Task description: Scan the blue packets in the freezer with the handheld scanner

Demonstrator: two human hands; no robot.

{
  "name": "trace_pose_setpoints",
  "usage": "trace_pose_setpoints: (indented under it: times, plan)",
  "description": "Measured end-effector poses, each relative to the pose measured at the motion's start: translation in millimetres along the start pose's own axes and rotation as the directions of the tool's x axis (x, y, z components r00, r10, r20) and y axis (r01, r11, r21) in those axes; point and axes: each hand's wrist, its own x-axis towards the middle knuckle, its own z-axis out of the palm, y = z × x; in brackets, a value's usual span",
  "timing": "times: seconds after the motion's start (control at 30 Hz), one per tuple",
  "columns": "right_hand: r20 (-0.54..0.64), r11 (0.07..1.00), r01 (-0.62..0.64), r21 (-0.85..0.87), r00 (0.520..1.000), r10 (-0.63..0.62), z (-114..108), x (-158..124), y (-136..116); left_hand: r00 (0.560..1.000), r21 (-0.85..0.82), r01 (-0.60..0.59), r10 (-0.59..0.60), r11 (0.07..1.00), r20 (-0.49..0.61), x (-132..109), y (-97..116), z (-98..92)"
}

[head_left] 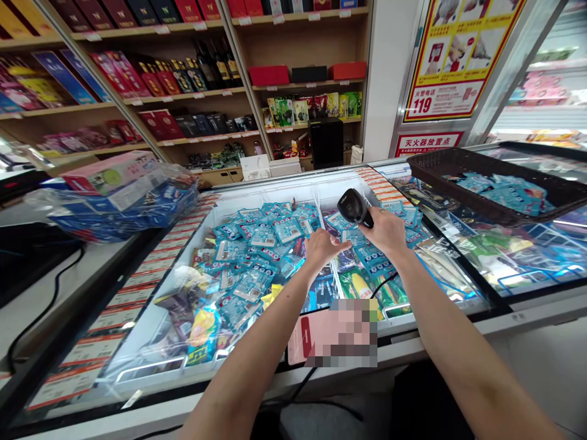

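My right hand is wrapped round the handle of a black barcode scanner, whose head is raised and points left. Its cable drops toward the freezer's front edge. My left hand is over the small blue packets, thumb stretched out to the right and apart from the fingers, with nothing visible in it. Many such packets are heaped over the glass-topped chest freezer. More blue packets lie beneath my right hand. A phone with a lit pink screen rests at the front edge, partly blurred out.
A dark plastic basket holding blue packets stands on the freezer at the right. Plastic-wrapped boxes are stacked at the left. Shelves of boxes and bottles line the back. A black cable runs along the left counter.
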Motion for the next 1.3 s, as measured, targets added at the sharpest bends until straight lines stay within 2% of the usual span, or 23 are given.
trace_pose_setpoints:
  times: [0.1,0.2,0.23,0.3,0.4,0.5,0.7,0.87,1.13,1.3]
  plan:
    - [0.007,1.000,0.018,0.007,1.000,-0.018,-1,0,-2,0.998,-0.207,0.046,-0.038,0.977,0.041,-1,-8,-7.0]
    - [0.024,0.999,0.040,0.007,0.999,-0.040,0,-1,-3,0.996,-0.563,0.089,-0.064,0.821,0.064,-5,-25,-23.5]
    - [0.026,0.999,0.053,0.008,0.998,-0.054,1,-1,-4,0.996,-0.647,0.086,-0.078,0.758,0.041,-6,-31,-29.0]
    - [0.022,0.995,0.099,0.020,0.995,-0.100,3,-2,-5,0.982,-0.728,0.067,-0.173,0.682,-0.072,-8,-43,-37.6]
    - [0.020,0.973,0.222,0.060,0.975,-0.223,5,-4,-7,0.939,-0.730,-0.047,-0.218,0.682,-0.264,-11,-58,-42.0]
    - [0.040,0.941,0.330,0.076,0.942,-0.334,5,-5,-11,0.910,-0.694,-0.123,-0.199,0.709,-0.365,-11,-69,-40.5]
    - [0.087,0.937,0.347,0.029,0.933,-0.348,1,-6,-16,0.913,-0.702,-0.120,-0.200,0.702,-0.356,-6,-81,-38.5]
    - [0.093,0.934,0.354,0.054,0.929,-0.358,1,-8,-18,0.905,-0.670,-0.109,-0.205,0.735,-0.372,-6,-87,-39.4]
    - [0.116,0.880,0.453,0.140,0.876,-0.469,-2,-10,-24,0.884,-0.686,-0.098,-0.253,0.721,-0.392,-9,-94,-43.6]
    - [0.099,0.859,0.488,0.152,0.858,-0.505,1,-10,-25,0.884,-0.659,-0.123,-0.220,0.742,-0.412,-12,-90,-45.9]
